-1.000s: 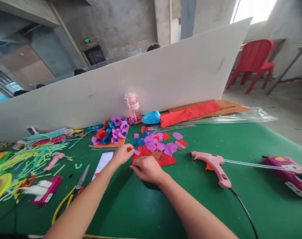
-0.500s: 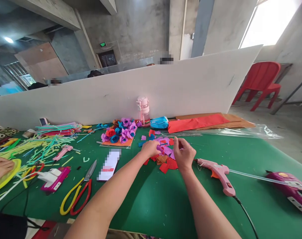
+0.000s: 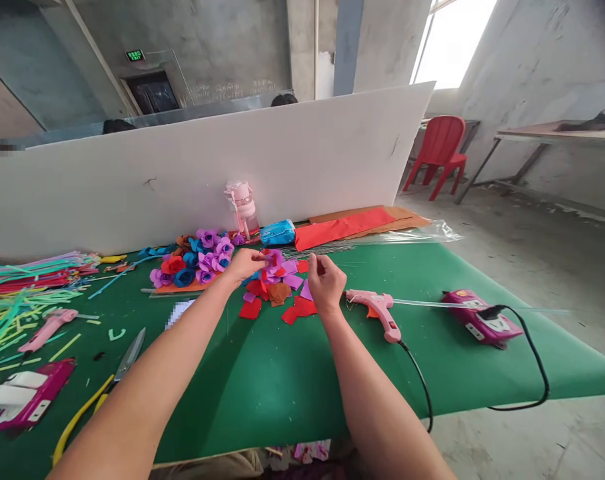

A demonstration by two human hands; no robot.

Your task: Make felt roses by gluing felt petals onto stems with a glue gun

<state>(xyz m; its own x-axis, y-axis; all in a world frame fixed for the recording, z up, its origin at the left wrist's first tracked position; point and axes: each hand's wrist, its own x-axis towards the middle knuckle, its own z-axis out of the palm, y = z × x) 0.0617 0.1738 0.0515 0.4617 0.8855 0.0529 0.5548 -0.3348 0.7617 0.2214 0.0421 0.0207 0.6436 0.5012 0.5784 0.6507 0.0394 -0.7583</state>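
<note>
Left of the pink glue gun [image 3: 382, 310], our left hand [image 3: 243, 267] pinches purple paper [image 3: 273, 261]. It's too bunched to tell its long way or where it points. Our left arm slants up and right. Our right hand [image 3: 327, 281] stands up, fingers curled closed, beside the gun's tip; we can't tell if it holds anything.

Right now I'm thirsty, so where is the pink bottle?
In the head view, the pink bottle stands left of centre at the back of the green table, before the white board and just left of the blue packet.
</note>
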